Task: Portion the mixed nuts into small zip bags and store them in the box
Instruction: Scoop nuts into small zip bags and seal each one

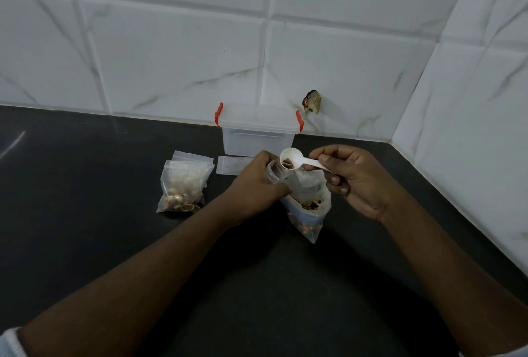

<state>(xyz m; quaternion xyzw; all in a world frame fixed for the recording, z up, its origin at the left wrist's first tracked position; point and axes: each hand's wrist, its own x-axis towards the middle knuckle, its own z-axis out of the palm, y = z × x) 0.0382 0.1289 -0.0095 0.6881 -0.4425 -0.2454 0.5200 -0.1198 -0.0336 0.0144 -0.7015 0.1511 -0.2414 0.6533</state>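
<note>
Currently mid-portioning. Left grip (254, 182) is pinching the mouth of a small zip bag (273, 174), fingers curled round it and holding it open. Right grip (351, 179) is clamped on the handle of a white scoop (290, 160), which is hovering just over that mouth and carrying a few mixed nuts (286, 163). Supply bag (310, 214) is standing just beneath both hands, with nuts showing inside. Filled bags (183, 188), at least two judging by the overlapping tops, are lying to the left of the hands, mid-surface (85, 214). One flat empty bag (231, 165) is lying just in front of the box (258, 134), which is sitting at the far edge against the tiles with its lid on.

Judging progress: portioning is partly done. This bag is needing more nuts and sealing, the empty one is waiting, and no bags are showing inside the box.
</note>
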